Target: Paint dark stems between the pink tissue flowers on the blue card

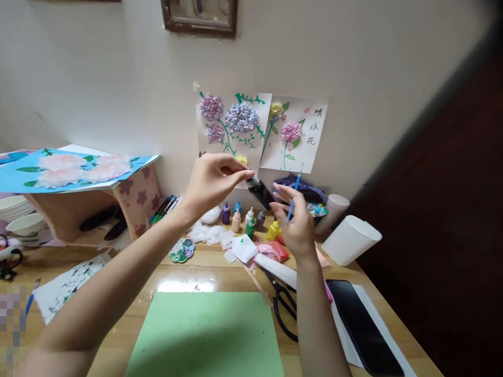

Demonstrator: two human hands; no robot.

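Note:
I hold a small black paint bottle (pixel 261 192) up in the air above the desk, tilted with its cap end to the upper left. My left hand (pixel 212 180) pinches the bottle's cap (pixel 251 181) with thumb and fingertips. My right hand (pixel 296 222) grips the bottle's body and also holds a thin blue paintbrush (pixel 294 198) upright between its fingers. A green sheet of paper (pixel 208 335) lies flat on the wooden desk below my arms.
Several small paint bottles (pixel 239 215) stand at the back of the desk, beside a flower-shaped palette (pixel 183 250) and crumpled tissue (pixel 212 233). Black scissors (pixel 283 306) and a dark phone (pixel 361 324) lie right of the green sheet. Flower pictures (pixel 261 128) hang on the wall.

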